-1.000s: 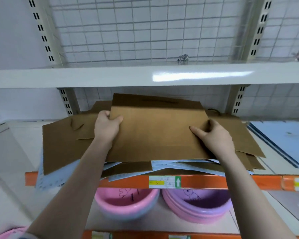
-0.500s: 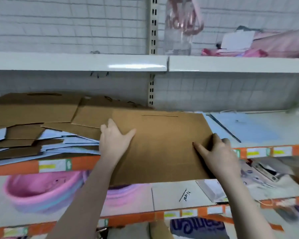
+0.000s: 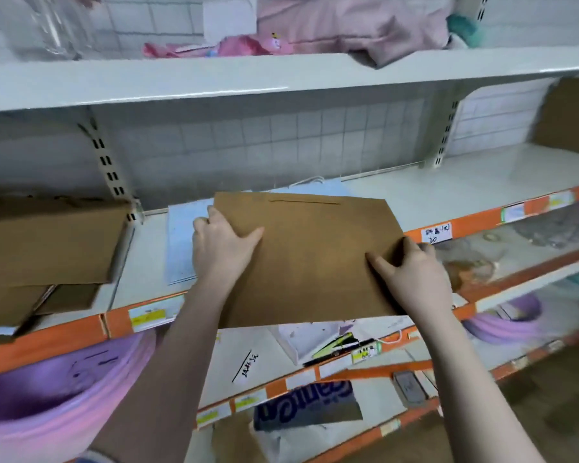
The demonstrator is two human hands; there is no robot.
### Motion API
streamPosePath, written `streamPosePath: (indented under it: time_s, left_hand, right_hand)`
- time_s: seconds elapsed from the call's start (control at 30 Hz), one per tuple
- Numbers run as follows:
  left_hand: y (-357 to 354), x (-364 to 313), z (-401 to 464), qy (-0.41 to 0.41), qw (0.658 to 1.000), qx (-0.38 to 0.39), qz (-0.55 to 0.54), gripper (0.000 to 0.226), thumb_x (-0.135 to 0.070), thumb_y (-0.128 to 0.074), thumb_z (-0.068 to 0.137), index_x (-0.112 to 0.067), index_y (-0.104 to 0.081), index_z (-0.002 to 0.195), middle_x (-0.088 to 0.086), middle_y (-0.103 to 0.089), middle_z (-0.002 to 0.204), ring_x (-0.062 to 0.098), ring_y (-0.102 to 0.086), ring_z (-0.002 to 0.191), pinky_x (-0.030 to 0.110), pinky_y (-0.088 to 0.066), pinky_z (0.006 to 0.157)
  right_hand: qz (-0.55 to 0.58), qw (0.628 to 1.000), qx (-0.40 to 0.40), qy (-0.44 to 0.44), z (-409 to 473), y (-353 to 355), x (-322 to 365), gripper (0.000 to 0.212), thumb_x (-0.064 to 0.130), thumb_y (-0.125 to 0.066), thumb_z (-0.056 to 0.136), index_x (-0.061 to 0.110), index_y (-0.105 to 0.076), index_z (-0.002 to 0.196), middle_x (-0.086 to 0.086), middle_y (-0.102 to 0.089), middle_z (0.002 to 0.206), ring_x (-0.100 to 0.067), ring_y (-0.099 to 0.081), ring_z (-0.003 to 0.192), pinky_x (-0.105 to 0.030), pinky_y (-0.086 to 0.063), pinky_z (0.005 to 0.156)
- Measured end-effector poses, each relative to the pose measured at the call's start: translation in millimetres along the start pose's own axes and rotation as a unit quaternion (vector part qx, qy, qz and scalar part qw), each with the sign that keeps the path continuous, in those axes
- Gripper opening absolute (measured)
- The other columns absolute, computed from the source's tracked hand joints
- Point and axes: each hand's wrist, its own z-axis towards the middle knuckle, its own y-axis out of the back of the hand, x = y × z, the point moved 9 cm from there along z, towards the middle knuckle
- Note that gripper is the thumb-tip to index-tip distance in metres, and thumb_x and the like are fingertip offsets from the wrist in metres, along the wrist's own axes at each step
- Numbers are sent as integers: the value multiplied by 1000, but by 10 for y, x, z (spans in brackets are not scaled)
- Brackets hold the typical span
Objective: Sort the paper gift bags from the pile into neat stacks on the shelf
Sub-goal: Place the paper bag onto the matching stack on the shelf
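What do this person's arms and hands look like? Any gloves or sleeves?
Both the left hand and the right hand are bare, with no gloves, rings or watch in view. The forearms are uncovered; only a blurred edge of light cloth shows by the left elbow.

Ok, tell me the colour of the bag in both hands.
Plain kraft brown bag, seen in the head view.

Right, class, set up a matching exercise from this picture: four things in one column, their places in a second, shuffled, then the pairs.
Things:
1. brown paper bag
2. light blue bag
3. brown pile
4. pink basin

Places:
A. far left of the shelf
B. lower shelf, left
C. held in both hands
D. flat on the shelf, partly under the held bag

Pairs: 1-C, 2-D, 3-A, 4-B
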Motion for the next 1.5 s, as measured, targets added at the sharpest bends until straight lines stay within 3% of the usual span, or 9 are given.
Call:
streamPosePath:
  time_s: [0.23, 0.37, 0.5, 0.87, 1.17, 1.5]
  left_hand:
    - [-879, -695, 462, -6, 999, 28, -26, 88, -51, -64, 80, -4, -26, 145, 17, -36, 136, 34, -38, 127, 41, -37, 99]
    - [-1243, -1062, 648, -13, 999, 30, -11, 89, -51, -65, 79, 0, -28, 143, 22, -35, 139, 36, -35, 130, 42, -33, 106]
    - [-1574, -1475, 749, -7, 1000, 20, 1, 81, -47, -66, 81, 2, -34, 136, 23, -38, 134, 38, -39, 125, 40, -33, 101]
    - [-2913, -2416, 597, 106, 993, 9, -46, 70, -38, -69, 80, -3, -37, 132, 18, -40, 128, 35, -47, 116, 36, -39, 93]
    - [-3520, -2462, 753, 162, 986, 30, 8, 62, -43, -66, 79, -4, -45, 124, 18, -48, 125, 34, -48, 116, 38, -42, 97]
    - [-3836, -2405, 1112, 146, 981, 49, 118, 63, -51, -54, 86, -5, -45, 128, 16, -50, 131, 33, -45, 123, 41, -37, 103]
  right_hand:
    - [-9, 1000, -9, 4, 1082, 29, -411, 55, 51, -57, 85, 3, -53, 112, -20, -51, 114, -39, -54, 105, -40, -41, 85]
    - [-2, 1000, -7, 7, 1629, 59, -680, 55, 51, -58, 84, 3, -53, 110, -19, -51, 114, -39, -53, 104, -41, -42, 86]
    - [10, 999, 7, 31, 2178, 57, -965, 55, 53, -57, 85, 3, -54, 106, -20, -52, 112, -39, -54, 102, -41, -42, 84]
    - [0, 988, 106, 109, 3763, 38, -1988, 53, 50, -56, 86, 4, -55, 112, -16, -51, 111, -37, -54, 99, -37, -41, 76]
    - [-22, 979, 149, 141, 4333, -295, -2205, 55, 47, -56, 87, 0, -54, 116, -20, -53, 113, -34, -48, 106, -37, -40, 86]
    - [-125, 966, 167, 155, 4574, -604, -2157, 55, 49, -44, 92, 1, -54, 115, -19, -54, 118, -33, -46, 109, -36, -35, 90]
